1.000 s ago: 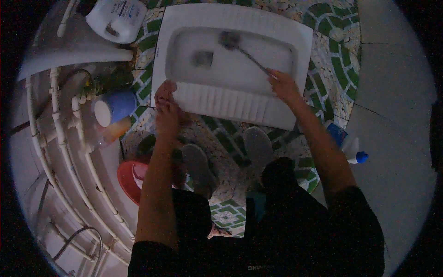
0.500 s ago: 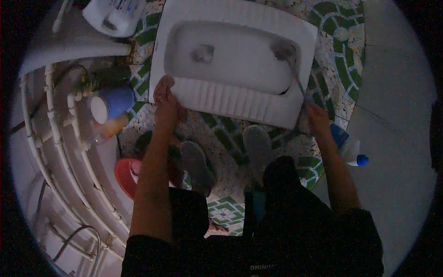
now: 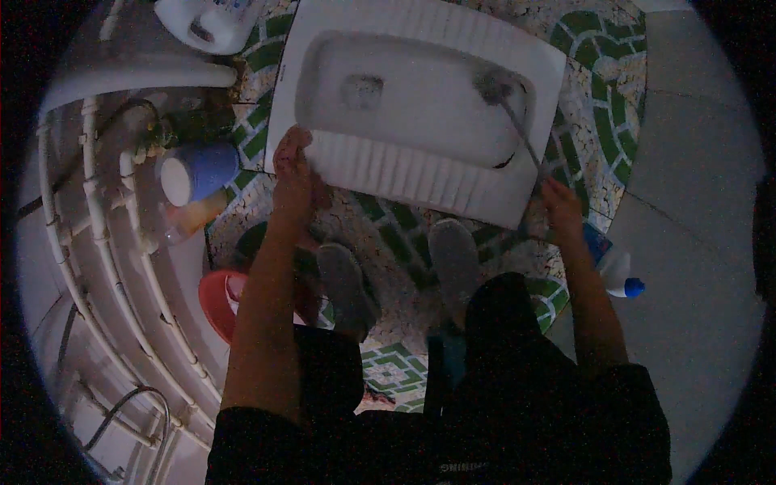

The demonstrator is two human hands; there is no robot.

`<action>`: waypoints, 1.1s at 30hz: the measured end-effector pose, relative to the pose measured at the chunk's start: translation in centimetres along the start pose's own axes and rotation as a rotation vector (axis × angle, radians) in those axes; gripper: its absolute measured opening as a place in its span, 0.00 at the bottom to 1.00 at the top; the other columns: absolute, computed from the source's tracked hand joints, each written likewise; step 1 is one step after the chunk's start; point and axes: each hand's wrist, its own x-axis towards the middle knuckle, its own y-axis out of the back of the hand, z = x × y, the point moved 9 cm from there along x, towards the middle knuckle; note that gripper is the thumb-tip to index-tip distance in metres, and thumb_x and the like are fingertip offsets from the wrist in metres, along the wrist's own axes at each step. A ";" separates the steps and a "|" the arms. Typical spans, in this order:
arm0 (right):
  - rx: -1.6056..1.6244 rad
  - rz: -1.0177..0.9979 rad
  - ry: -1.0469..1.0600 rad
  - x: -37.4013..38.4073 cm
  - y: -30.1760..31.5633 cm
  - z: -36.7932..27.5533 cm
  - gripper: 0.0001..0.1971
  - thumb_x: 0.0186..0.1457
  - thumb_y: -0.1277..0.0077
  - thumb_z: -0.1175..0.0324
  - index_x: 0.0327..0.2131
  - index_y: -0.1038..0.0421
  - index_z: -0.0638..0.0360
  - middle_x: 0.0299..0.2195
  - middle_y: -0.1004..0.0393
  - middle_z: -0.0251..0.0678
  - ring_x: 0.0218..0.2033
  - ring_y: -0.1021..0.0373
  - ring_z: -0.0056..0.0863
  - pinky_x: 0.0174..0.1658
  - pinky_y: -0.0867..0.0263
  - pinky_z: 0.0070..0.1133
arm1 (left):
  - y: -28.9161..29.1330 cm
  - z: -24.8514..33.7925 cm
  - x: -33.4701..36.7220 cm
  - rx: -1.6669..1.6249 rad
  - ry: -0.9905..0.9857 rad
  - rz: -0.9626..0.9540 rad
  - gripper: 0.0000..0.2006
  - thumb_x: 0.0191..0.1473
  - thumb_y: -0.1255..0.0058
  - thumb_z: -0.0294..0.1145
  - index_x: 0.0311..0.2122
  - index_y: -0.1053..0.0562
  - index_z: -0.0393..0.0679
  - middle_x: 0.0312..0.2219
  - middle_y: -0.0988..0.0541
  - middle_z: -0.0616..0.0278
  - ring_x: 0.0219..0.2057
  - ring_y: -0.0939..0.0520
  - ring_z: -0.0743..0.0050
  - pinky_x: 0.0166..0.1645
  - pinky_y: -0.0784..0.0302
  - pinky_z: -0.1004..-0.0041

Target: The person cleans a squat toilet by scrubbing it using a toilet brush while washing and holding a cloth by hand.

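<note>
A white squat toilet (image 3: pixel 404 174) is set in the patterned floor in front of me, its shallow basin facing up. My right hand (image 3: pixel 563 208) is closed around the thin handle of a toilet brush (image 3: pixel 521 133). The brush's dark round head rests at the right end of the basin, beside a dark curved mark. At the toilet's left front corner is my left hand (image 3: pixel 295 174), with nothing visible in it. Its fingers appear stretched out and close together, though dim light blurs them, and I cannot tell whether they touch the rim.
Pale pipes (image 3: pixel 101 218) line the left wall near a blue tub (image 3: pixel 202 174) and a red basin (image 3: pixel 217 303). A white jug (image 3: pixel 214 28) stands far left. A white bottle with a blue cap (image 3: pixel 621 275) lies beyond my right forearm. My shoes (image 3: pixel 453 250) are just before the toilet.
The view has shifted slightly. My right hand keeps its hold on the toilet brush, whose head stays at the basin's right end. My left hand stays by the front left corner.
</note>
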 end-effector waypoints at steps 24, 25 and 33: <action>-0.531 -0.508 0.992 -0.4 -29.5 -18.6 0.17 0.57 0.63 0.63 0.49 0.36 0.52 0.23 0.31 0.39 0.17 0.36 0.25 0.27 0.36 0.25 | 1.5 2.9 1.1 -0.135 -0.176 0.318 0.30 0.45 0.52 0.35 0.53 0.46 0.39 0.49 0.40 0.39 0.43 0.28 0.44 0.45 0.30 0.57; -0.508 -0.357 0.925 0.3 -29.0 -18.4 0.17 0.58 0.64 0.61 0.49 0.36 0.52 0.22 0.32 0.39 0.16 0.37 0.25 0.27 0.37 0.26 | 1.9 3.6 1.0 -0.160 -0.172 0.298 0.32 0.45 0.52 0.34 0.55 0.47 0.39 0.50 0.40 0.40 0.43 0.28 0.44 0.45 0.30 0.57; -0.727 -0.894 0.841 -1.5 -27.5 -18.5 0.15 0.57 0.64 0.64 0.45 0.34 0.53 0.23 0.33 0.41 0.16 0.37 0.29 0.18 0.40 0.26 | -1.4 0.5 3.6 -1.104 0.058 0.151 0.36 0.40 0.51 0.30 0.55 0.51 0.37 0.53 0.41 0.47 0.50 0.32 0.63 0.52 0.36 0.66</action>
